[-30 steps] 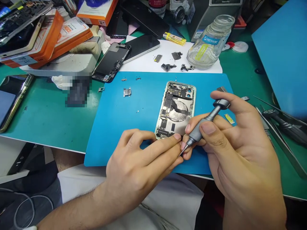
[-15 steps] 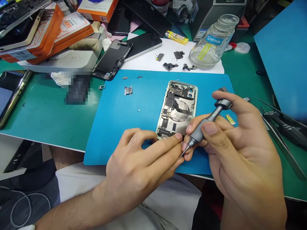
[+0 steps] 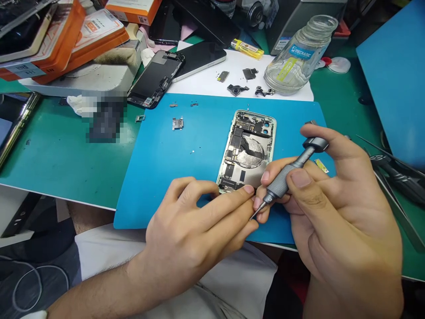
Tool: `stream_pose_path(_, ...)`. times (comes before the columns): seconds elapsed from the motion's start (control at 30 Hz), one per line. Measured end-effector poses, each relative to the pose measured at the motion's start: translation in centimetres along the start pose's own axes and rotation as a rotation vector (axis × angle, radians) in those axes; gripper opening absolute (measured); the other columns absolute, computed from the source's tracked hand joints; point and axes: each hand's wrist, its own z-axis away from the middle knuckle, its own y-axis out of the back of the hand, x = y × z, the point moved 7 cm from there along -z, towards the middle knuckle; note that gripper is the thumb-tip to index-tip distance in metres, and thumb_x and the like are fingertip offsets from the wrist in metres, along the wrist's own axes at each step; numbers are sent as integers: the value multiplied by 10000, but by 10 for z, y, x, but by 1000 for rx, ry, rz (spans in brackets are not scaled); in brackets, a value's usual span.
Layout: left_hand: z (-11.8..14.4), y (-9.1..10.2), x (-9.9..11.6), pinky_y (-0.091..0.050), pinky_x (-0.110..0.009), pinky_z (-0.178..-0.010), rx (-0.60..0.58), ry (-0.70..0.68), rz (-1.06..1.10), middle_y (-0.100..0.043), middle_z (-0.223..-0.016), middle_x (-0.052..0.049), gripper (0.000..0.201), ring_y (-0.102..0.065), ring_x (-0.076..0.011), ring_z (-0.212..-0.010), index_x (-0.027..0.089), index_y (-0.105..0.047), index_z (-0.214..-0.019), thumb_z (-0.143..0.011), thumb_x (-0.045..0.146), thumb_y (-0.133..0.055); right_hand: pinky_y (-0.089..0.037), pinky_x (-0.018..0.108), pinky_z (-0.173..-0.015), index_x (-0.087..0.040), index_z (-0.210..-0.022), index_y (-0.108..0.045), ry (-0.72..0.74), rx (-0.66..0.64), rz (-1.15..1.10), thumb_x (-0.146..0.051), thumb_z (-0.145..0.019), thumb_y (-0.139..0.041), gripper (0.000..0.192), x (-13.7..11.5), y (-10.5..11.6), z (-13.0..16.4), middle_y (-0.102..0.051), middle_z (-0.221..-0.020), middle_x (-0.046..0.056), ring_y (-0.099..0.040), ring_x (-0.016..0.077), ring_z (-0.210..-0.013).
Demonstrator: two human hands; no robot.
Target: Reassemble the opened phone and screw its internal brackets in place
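An opened phone body [image 3: 247, 148] with a pale green frame lies on a blue mat [image 3: 186, 155], its inner boards and round coil exposed. My right hand [image 3: 335, 208] grips a grey metal screwdriver [image 3: 288, 176], index finger on its cap, tip pointing down-left at the phone's near end. My left hand [image 3: 195, 226] rests against that near end, fingertips pinched next to the screwdriver tip. What lies under the fingertips is hidden.
A glass bottle [image 3: 297, 55] stands at the back on white paper with small loose parts [image 3: 236, 90]. A detached screen [image 3: 156, 79] and another phone [image 3: 199, 62] lie back left beside orange boxes [image 3: 76, 40]. Tweezers and tools [image 3: 395, 173] sit right.
Both hands keep their hold; the view has shifted slightly, so everything sits a little right and higher in the picture. The screwdriver stays at the phone's near end.
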Motion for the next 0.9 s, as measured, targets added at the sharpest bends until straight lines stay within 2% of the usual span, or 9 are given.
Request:
stream_pose_path(0.27,1,0,1,-492,-396,-871,-9,1,-4,-811,-1335,184,225,-650,-187,-968,273,-816,-1257,-1095,197,-679,-610,333,-477,-410,-1452,-562,14,3,7,-301,-1008,-716,482,-1,0,0,-710,-931,9,-710,206,-666)
stream_pose_path(0.47,2,0,0,-504,-403,-865,-27,-15,-16,-805,-1363,167,258,-654,-184,-974,266,-805,-1288,-1068,173,-707,-607,330,-460,-383,-1428,-560,6,-2,-9,-322,-990,-757,484,-2,-3,-1,-714,-905,5,-701,201,-646)
stream_pose_path(0.9,2,1,1,-512,-394,-872,-14,-20,-33,-837,-1303,136,210,-675,-172,-963,283,-829,-1209,-1056,177,-731,-598,318,-449,-408,-1423,-614,8,10,0,-333,-978,-781,481,-2,2,1,-712,-905,11,-722,212,-673)
